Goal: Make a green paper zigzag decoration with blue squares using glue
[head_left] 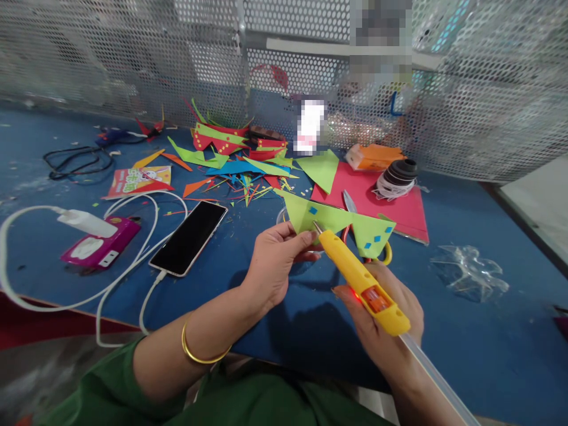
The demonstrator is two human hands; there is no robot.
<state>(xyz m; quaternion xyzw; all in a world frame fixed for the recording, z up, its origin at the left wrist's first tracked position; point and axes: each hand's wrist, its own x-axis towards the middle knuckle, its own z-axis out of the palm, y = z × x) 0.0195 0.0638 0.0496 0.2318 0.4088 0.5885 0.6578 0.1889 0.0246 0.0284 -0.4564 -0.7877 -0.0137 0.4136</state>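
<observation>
Between thumb and fingers, my left hand (277,260) pinches the lower left part of a light green paper piece (339,222) cut in pointed shapes. Small blue squares sit on its left part and near its right end. Wrapped round a yellow glue gun (355,269) is my right hand (394,313), with a red light glowing by its fingers. The gun's metal tip is at the paper's left part, touching or just in front of it. A clear glue stick runs out of its rear. Behind the paper lie scissors (350,202), partly hidden.
A phone (190,238), white cables and a purple power strip (102,242) lie at left. Paper scraps (244,177) and decorated red-green pieces (219,139) are behind. Right are red sheets (408,210), a thread spool (397,177) and clear plastic (474,273). Perforated metal borders the back.
</observation>
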